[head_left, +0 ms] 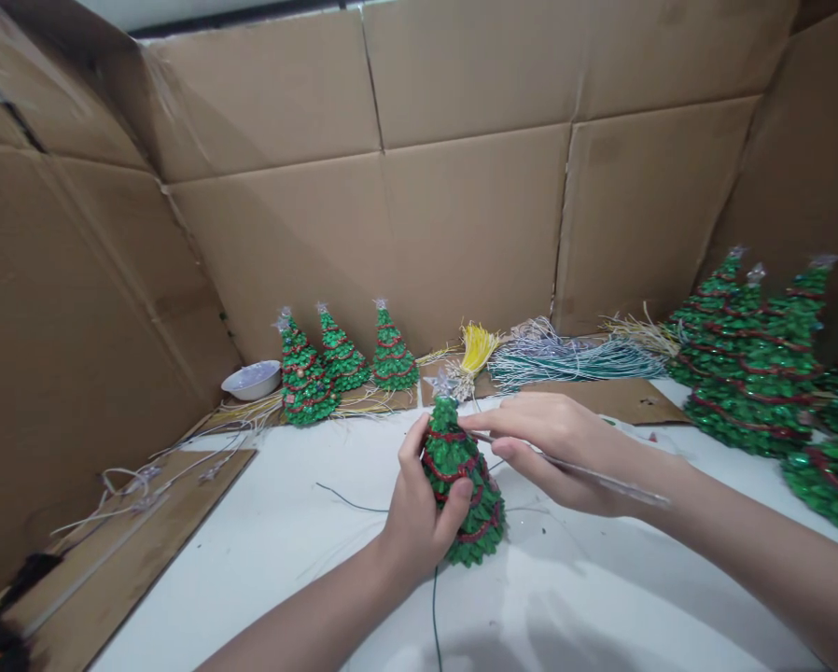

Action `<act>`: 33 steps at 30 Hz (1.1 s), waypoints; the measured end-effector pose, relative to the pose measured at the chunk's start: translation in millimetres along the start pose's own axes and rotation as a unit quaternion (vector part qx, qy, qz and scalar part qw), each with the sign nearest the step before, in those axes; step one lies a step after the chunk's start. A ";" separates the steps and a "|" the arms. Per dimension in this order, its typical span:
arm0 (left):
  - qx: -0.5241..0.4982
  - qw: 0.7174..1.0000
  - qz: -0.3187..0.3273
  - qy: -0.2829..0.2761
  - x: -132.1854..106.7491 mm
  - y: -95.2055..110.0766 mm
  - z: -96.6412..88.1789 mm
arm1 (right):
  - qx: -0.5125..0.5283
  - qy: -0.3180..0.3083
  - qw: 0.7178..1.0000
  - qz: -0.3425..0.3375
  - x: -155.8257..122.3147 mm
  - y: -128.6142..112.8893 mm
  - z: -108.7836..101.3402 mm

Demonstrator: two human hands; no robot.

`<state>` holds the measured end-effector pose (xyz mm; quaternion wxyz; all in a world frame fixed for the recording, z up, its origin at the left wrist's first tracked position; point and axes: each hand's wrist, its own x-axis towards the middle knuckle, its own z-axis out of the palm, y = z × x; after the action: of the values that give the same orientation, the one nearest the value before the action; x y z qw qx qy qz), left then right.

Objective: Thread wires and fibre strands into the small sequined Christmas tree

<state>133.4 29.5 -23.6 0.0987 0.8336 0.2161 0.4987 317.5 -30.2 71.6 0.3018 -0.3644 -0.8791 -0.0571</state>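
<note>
A small green artificial Christmas tree [481,523] with red garland stands upright on the white table, a clear star [440,384] at its tip. My left hand [423,513] is wrapped round its left side, thumb across the front. At the upper right of the tree, my right hand [565,448] has its index fingertip against the branches just below the top. A thin translucent stick [601,481] lies in that hand, its tail running back along the wrist; what its tip touches is hard to make out. Dark green wire [436,621] trails from beneath the tree.
Three finished-looking trees [393,350] and a white bowl [252,380] stand at the back left. Behind are a yellow wire bundle [478,350] and green-white wires [573,362]. Larger trees [761,364] crowd the right. Cardboard walls [475,224] enclose the table; a cardboard sheet [132,551] lies left.
</note>
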 end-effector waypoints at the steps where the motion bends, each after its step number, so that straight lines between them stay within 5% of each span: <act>1: -0.002 1.000 0.000 0.000 0.3 0.5 -0.1 | 0.003 -0.002 1.000 0.003 -0.1 0.1 0.1; 33: -0.009 1.000 -0.014 -0.003 0.2 1.9 0.7 | -0.030 -0.023 0.999 0.032 0.0 -2.2 -2.5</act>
<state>134.6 28.0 -23.1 0.1134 0.8312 0.2228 0.4966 317.2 -32.5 73.9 0.2718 -0.4023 -0.8718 -0.0654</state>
